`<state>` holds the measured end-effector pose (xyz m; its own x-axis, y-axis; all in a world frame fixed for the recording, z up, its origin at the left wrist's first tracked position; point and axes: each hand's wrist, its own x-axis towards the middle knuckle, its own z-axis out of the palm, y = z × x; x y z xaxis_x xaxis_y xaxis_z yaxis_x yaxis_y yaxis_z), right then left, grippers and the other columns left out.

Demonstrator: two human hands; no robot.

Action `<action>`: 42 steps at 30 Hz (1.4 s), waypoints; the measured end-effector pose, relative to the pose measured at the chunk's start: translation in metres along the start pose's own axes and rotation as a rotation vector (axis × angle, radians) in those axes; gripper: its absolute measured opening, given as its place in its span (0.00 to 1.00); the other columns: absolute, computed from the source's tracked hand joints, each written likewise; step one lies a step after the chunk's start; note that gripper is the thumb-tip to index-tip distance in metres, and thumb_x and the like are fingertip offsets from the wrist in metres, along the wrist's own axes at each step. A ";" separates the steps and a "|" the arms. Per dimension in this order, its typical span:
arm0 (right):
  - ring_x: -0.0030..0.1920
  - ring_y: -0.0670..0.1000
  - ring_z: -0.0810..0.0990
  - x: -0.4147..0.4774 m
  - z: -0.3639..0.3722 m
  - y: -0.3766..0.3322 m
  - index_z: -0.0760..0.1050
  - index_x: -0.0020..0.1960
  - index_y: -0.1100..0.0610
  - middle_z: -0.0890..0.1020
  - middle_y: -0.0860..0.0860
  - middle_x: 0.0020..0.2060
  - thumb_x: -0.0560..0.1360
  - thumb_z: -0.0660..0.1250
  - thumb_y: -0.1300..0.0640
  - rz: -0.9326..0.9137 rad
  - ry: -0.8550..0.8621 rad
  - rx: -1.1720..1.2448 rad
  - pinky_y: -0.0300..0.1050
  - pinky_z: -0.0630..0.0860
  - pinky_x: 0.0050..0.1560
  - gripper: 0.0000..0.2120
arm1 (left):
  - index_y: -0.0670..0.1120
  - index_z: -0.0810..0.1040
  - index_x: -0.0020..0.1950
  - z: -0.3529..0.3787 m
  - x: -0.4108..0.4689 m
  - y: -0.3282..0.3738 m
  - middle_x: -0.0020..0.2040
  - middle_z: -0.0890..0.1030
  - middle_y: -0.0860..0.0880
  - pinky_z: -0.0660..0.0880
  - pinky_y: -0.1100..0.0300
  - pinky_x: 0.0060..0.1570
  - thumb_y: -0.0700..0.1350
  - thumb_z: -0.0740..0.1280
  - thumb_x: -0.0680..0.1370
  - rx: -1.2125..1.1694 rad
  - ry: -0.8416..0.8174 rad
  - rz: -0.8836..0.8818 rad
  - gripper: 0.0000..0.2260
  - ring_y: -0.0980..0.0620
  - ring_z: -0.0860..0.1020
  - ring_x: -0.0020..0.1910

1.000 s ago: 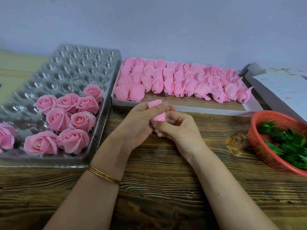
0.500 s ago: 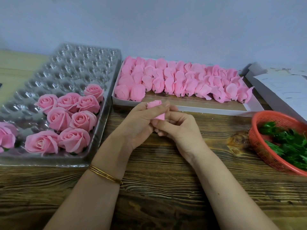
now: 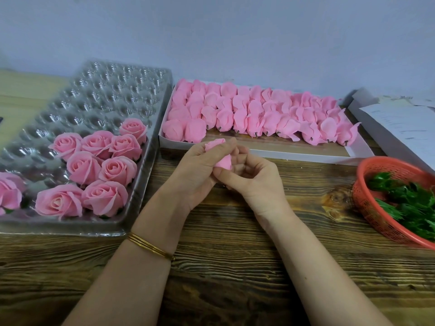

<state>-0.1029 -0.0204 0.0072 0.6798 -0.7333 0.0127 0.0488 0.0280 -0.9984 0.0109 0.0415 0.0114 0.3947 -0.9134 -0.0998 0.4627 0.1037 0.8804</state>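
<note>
Over the wooden table [image 3: 235,267], just before the white box [image 3: 294,156]: held the pink bud [image 3: 221,158] with left hand [image 3: 195,177] and right hand [image 3: 256,184], fingers of both curled round it.

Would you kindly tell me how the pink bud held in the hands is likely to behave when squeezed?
Probably light: fingertips of the left hand and right hand alone hold the pink bud. Likely fragile, since the loose buds in the white box show thin, flaring petals that should crease easily.
</note>
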 end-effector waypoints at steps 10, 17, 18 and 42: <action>0.34 0.42 0.76 0.001 -0.003 0.001 0.82 0.43 0.64 0.80 0.49 0.31 0.72 0.74 0.68 -0.019 -0.102 -0.045 0.34 0.74 0.41 0.01 | 0.47 0.83 0.33 0.006 -0.008 0.006 0.45 0.85 0.47 0.66 0.30 0.62 0.50 0.71 0.72 0.101 -0.048 0.004 0.10 0.48 0.80 0.45; 0.38 0.41 0.76 0.000 -0.001 0.001 0.82 0.40 0.59 0.81 0.45 0.29 0.71 0.75 0.66 0.028 -0.096 -0.034 0.35 0.73 0.45 0.04 | 0.47 0.82 0.30 0.010 -0.008 0.006 0.42 0.84 0.48 0.70 0.37 0.57 0.49 0.69 0.72 0.121 0.021 0.017 0.12 0.47 0.79 0.42; 0.38 0.42 0.76 0.001 -0.002 0.000 0.81 0.41 0.60 0.81 0.45 0.30 0.70 0.76 0.65 0.046 -0.089 -0.027 0.36 0.73 0.44 0.04 | 0.46 0.81 0.31 0.009 -0.007 0.005 0.42 0.84 0.47 0.73 0.40 0.53 0.49 0.68 0.72 0.127 0.027 0.031 0.12 0.45 0.78 0.43; 0.42 0.49 0.83 0.006 -0.005 -0.003 0.78 0.54 0.61 0.85 0.54 0.41 0.66 0.75 0.54 0.161 0.043 0.314 0.41 0.79 0.39 0.20 | 0.45 0.86 0.51 0.015 -0.007 -0.013 0.42 0.86 0.47 0.81 0.50 0.46 0.36 0.68 0.78 0.649 0.061 0.308 0.08 0.48 0.84 0.43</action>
<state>-0.1022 -0.0285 0.0102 0.6656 -0.7304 -0.1530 0.1702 0.3482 -0.9218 -0.0093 0.0404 0.0072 0.4840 -0.8547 0.1880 -0.2339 0.0807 0.9689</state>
